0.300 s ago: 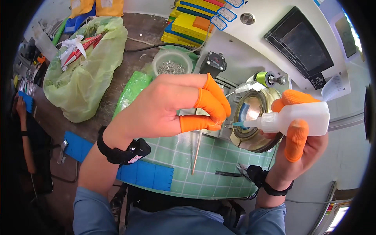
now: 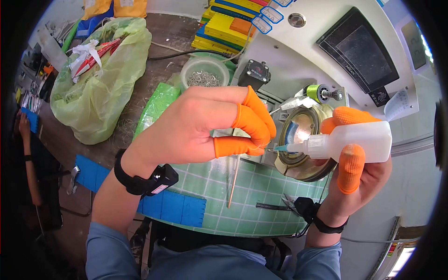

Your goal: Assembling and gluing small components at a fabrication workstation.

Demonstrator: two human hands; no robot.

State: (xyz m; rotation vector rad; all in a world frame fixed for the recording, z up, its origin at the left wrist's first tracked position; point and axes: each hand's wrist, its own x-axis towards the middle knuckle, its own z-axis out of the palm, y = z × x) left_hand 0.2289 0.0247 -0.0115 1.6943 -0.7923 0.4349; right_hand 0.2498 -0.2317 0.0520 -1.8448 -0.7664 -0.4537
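Orange finger cots cover several fingertips of both my hands. My left hand (image 2: 200, 126) is closed in a pinch at the middle of the view. What sits between its fingertips is too small to make out; a thin tip shows just beyond them. My right hand (image 2: 361, 175) wraps round a white squeeze bottle (image 2: 365, 140), held lying on its side. Its narrow blue-green nozzle (image 2: 283, 147) points left and ends right by the left fingertips. Behind the nozzle is a round metal-rimmed machine part (image 2: 298, 126) with a shiny centre.
A white machine with a dark screen (image 2: 361, 51) stands at back right. Near my left hand are a tub of small metal pieces (image 2: 204, 74) and a green packet (image 2: 161, 105). A wooden stick (image 2: 234, 186), scissors (image 2: 290, 204) and blue strip (image 2: 172, 208) lie on the green mat (image 2: 219, 186).
The bottle's nozzle has shifted very slightly left, closer to my left fingertips. Both hands keep their grips.
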